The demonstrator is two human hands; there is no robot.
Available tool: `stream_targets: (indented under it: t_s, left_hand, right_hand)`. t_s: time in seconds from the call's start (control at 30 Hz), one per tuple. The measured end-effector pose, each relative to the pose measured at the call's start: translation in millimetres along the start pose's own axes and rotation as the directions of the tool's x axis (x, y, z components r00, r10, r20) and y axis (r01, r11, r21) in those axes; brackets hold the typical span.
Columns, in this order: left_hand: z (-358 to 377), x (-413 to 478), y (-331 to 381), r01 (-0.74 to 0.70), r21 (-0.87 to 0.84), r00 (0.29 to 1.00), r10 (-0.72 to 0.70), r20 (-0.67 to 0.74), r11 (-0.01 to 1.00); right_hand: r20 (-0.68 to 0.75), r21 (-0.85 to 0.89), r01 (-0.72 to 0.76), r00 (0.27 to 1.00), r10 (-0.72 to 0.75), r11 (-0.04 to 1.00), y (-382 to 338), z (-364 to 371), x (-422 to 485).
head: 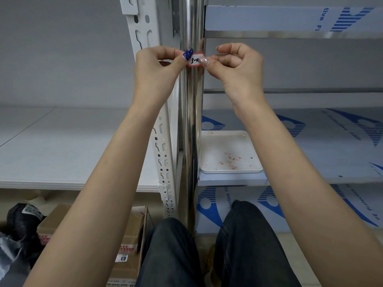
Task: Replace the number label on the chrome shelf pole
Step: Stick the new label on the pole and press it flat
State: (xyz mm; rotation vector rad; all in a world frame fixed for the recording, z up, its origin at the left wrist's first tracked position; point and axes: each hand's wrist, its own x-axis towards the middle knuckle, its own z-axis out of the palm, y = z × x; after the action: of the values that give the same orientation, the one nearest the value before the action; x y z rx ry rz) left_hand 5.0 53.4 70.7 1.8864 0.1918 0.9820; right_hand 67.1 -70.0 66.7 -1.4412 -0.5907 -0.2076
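So, the number label [194, 60] is sitting on the front of the chrome pole [190, 104], a bit under the upper shelf edge. It's white with a red border, and "3-0" can be read before the rest gets covered. Its left end is held under the thumb of the left hand [157, 67] (dark blue nail), and its right end under the thumb of the right hand [236, 65] (pale nail). The other fingers on both hands are curled in, so the label is caught between the two thumb tips, not just brushed.

The bit that matters: the pole runs straight up and down, and the label's long side is laid across it, wrapping sideways round the curve. The label lies right between the hands, so neither hand is really closer. One end is covered by each.

Whether it's already stuck flat or being held just off the metal can't be told from this angle, honestly. The thumbs hide both ends.

If it's being applied, the ends probably need rubbing outward round the curve so no corner is left lifted. Skew is the likely risk on a shiny round surface.

Little red and white scraps are scattered in the white tray [207, 168] on the lower shelf, just right of the pole.
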Motion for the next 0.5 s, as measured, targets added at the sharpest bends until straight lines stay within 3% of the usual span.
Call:
stream_targets:
  t_s: [0.5]
  left_hand:
    - [0.3, 6.4, -4.1, -0.028, 0.046, 1.0, 0.027, 0.016, 0.999]
  right_hand:
    - [-0.047, -0.024, -0.006, 0.999, 0.005, 1.0, 0.4, 4.8, 0.8]
